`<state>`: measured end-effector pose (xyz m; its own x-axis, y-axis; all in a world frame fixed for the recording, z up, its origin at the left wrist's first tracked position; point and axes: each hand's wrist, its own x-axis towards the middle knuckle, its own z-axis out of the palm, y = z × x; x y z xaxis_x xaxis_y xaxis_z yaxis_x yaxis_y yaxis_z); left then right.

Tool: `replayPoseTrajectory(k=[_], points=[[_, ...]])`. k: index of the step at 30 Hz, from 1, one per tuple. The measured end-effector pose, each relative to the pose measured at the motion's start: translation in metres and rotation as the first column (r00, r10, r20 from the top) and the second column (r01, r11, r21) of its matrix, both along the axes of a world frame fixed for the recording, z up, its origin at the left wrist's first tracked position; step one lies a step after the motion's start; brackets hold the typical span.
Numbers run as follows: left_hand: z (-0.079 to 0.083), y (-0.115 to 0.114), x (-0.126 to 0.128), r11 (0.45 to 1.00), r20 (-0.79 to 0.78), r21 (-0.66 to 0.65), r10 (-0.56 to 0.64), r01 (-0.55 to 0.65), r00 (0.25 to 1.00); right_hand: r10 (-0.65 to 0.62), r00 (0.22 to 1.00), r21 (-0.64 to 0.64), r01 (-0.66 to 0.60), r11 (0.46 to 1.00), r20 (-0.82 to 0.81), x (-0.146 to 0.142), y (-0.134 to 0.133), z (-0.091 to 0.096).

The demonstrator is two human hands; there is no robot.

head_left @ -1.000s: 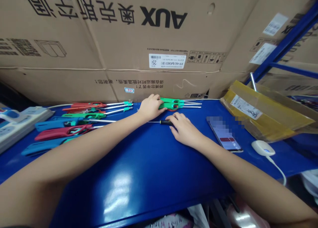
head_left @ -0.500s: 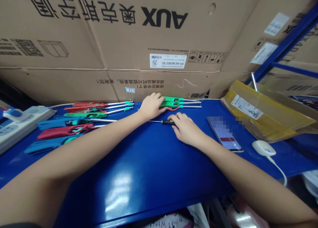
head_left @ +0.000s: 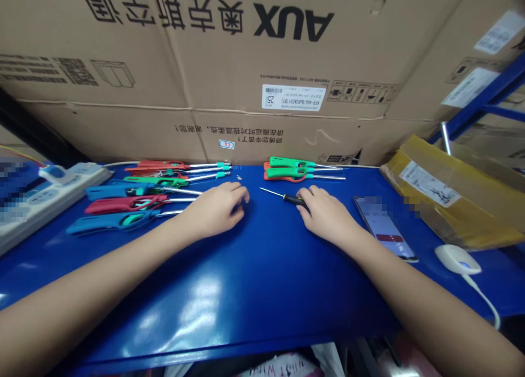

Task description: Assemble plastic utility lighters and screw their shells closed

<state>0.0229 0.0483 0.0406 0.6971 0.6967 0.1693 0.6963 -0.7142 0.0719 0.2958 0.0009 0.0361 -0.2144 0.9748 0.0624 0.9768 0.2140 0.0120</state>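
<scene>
My right hand (head_left: 322, 210) is closed on the black handle of a screwdriver (head_left: 289, 198), whose thin metal shaft points left above the blue table. My left hand (head_left: 221, 207) holds nothing that I can see; its fingers are loosely curved with a gap at the thumb. It is nearest to the row of long-nosed lighters on the left: a red one (head_left: 123, 203), a blue one (head_left: 110, 222) and several others. The left hand covers some of their metal tips. Behind the screwdriver lies a small stack of green lighters (head_left: 287, 172) and an orange one (head_left: 273, 175).
A large cardboard box (head_left: 229, 65) stands along the table's back. On the left is a white power strip (head_left: 49, 202). To the right lie a phone (head_left: 383, 229), a yellow-taped carton (head_left: 447, 196) and a white device with a cable (head_left: 457, 258). Tiny screws (head_left: 239, 177) lie near the back.
My left hand has moved from the green lighters at the back, toward me and to the left. The right hand still holds the screwdriver. The view has shifted slightly.
</scene>
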Motion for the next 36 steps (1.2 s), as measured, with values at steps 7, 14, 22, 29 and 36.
replayPoseTrajectory(k=[7,14,22,29,36], points=[[0.009,-0.01,-0.082,0.994,-0.116,-0.019,0.1,-0.103,0.988,-0.025,1.0,0.029,0.025,0.999,0.0,0.003,0.003,-0.001],[0.002,-0.019,-0.077,0.973,-0.023,-0.226,0.037,-0.042,0.999,0.112,0.992,0.137,-0.102,0.985,-0.066,0.002,0.003,-0.002],[0.018,-0.058,-0.047,0.957,0.17,-0.151,-0.223,0.249,0.96,0.577,0.783,0.163,-0.553,0.817,-0.231,-0.017,-0.02,0.012],[0.021,-0.04,-0.064,0.963,-0.014,-0.227,-0.154,0.147,0.988,0.624,0.716,-0.052,-0.669,0.741,-0.315,-0.038,-0.03,0.0],[0.027,-0.045,-0.063,0.949,-0.049,-0.301,-0.112,0.092,0.993,0.545,0.808,-0.181,-0.584,0.792,-0.222,-0.011,-0.024,0.016]])
